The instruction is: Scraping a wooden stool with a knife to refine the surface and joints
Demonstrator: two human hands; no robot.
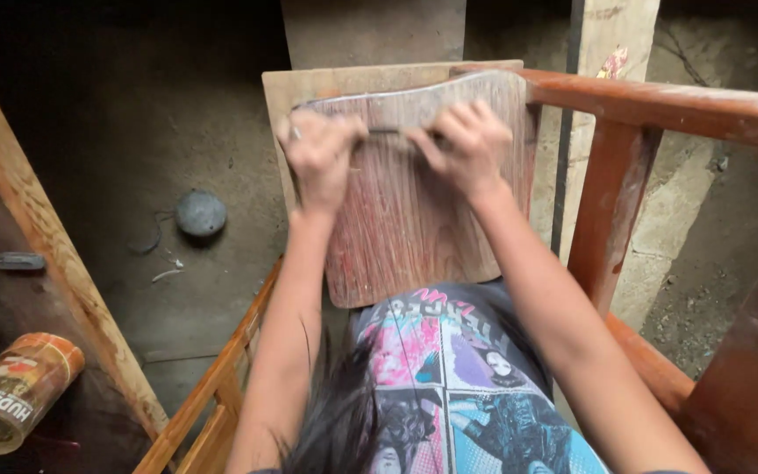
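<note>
A curved wooden seat panel (pixel 414 219), streaked red, leans upright against a pale board (pixel 326 83) inside a reddish wooden frame (pixel 660 105). Both hands press a thin dark scraper blade (pixel 388 132) flat near the panel's top edge; left hand (pixel 319 158) and right hand (pixel 467 145) have fingers curled, clamped on the blade's ends.

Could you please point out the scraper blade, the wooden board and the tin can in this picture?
Scraper blade (pixel 388 132): head view, on the dark strip showing between the two hands.
Wooden board (pixel 405 228): head view, on its streaked reddish face.
Tin can (pixel 15 386): head view, on its labelled side.
</note>
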